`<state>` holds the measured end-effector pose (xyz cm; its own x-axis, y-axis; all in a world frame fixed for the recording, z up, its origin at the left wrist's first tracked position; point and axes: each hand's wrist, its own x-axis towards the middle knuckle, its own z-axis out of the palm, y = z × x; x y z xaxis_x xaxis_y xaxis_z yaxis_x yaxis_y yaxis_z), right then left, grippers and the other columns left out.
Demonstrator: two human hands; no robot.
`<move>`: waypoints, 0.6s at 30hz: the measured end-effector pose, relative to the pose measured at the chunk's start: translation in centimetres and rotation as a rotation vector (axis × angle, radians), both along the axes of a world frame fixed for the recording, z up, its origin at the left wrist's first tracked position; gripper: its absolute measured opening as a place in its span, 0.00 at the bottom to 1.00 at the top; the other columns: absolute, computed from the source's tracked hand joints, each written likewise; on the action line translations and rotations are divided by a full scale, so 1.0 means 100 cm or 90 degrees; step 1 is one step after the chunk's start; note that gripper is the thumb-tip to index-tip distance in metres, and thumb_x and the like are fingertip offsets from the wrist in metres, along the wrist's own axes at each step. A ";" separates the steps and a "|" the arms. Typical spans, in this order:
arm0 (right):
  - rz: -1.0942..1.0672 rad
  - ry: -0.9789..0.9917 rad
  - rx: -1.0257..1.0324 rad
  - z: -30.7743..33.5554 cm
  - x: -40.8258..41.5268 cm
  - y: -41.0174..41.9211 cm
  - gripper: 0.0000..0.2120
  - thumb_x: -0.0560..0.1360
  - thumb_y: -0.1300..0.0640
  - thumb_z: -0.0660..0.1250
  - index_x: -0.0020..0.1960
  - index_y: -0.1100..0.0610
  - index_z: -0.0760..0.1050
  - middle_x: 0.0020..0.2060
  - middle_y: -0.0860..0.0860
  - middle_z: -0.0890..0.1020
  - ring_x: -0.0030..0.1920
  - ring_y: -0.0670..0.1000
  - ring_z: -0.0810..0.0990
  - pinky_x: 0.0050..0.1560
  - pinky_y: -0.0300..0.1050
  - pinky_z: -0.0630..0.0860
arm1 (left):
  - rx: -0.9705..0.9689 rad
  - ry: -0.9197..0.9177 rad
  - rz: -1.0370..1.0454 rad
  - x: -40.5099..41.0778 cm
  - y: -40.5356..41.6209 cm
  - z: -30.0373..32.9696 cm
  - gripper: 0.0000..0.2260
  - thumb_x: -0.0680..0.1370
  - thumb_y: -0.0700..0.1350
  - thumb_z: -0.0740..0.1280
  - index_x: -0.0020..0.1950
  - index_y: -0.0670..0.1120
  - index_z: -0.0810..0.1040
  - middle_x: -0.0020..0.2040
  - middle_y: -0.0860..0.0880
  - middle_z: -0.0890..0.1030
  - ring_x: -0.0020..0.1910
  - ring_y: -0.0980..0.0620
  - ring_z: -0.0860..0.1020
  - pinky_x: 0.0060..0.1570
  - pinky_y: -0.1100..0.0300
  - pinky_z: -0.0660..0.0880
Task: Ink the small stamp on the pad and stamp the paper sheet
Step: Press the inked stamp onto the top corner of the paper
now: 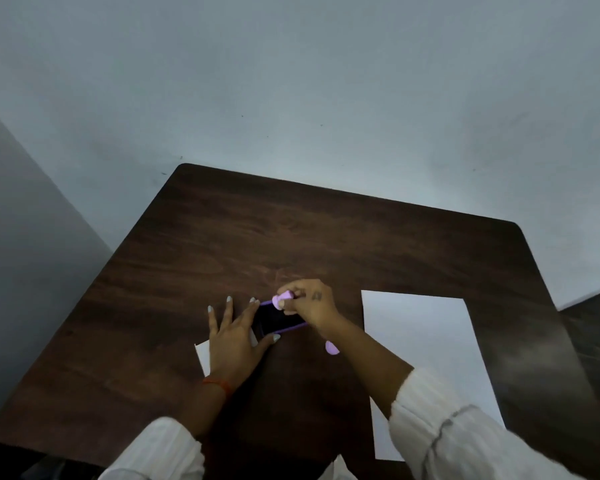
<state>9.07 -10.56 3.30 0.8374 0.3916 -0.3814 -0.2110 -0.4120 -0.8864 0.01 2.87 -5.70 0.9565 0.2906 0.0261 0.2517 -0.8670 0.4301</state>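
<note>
A purple-rimmed ink pad [279, 320] with a dark inked face lies open on the dark wooden table [222, 244]. My right hand [310, 303] pinches a small pink stamp [281, 300] and holds it at the pad's far edge, touching or just above the ink. My left hand [234, 336] lies flat with fingers spread against the pad's left side, thumb along its near edge. A white paper sheet [426, 348] lies to the right of the pad, partly under my right sleeve.
A pink rounded piece [332, 348], perhaps a cap, lies just below my right wrist. A smaller white paper [203, 355] pokes out from under my left hand. The table's far edge meets a pale wall.
</note>
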 end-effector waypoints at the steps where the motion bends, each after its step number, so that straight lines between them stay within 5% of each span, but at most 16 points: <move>1: -0.061 0.077 0.079 0.005 -0.002 -0.012 0.10 0.69 0.67 0.71 0.50 0.64 0.80 0.41 0.56 0.83 0.34 0.45 0.82 0.33 0.30 0.78 | -0.004 0.005 0.005 0.000 -0.001 0.000 0.33 0.69 0.63 0.66 0.70 0.50 0.64 0.69 0.49 0.72 0.75 0.43 0.55 0.73 0.42 0.40; 7: -0.311 0.441 0.470 0.011 -0.021 -0.120 0.08 0.72 0.67 0.65 0.43 0.62 0.84 0.40 0.56 0.87 0.41 0.50 0.86 0.39 0.39 0.83 | -0.034 -0.009 0.049 0.007 -0.010 0.013 0.41 0.67 0.59 0.71 0.74 0.47 0.56 0.73 0.45 0.66 0.74 0.42 0.56 0.72 0.42 0.41; 13: -0.380 0.455 0.569 0.006 -0.031 -0.178 0.11 0.63 0.64 0.70 0.45 0.64 0.83 0.44 0.59 0.86 0.43 0.53 0.86 0.38 0.42 0.84 | -0.051 -0.126 -0.048 0.030 -0.075 0.039 0.32 0.70 0.54 0.70 0.70 0.47 0.64 0.71 0.46 0.68 0.74 0.44 0.58 0.73 0.45 0.41; 18: -0.407 0.453 0.610 0.000 -0.027 -0.199 0.10 0.64 0.64 0.70 0.44 0.66 0.82 0.43 0.59 0.86 0.42 0.52 0.86 0.36 0.42 0.83 | -0.065 -0.052 -0.223 0.061 -0.132 0.044 0.28 0.73 0.54 0.66 0.71 0.51 0.63 0.73 0.49 0.66 0.74 0.50 0.57 0.73 0.52 0.43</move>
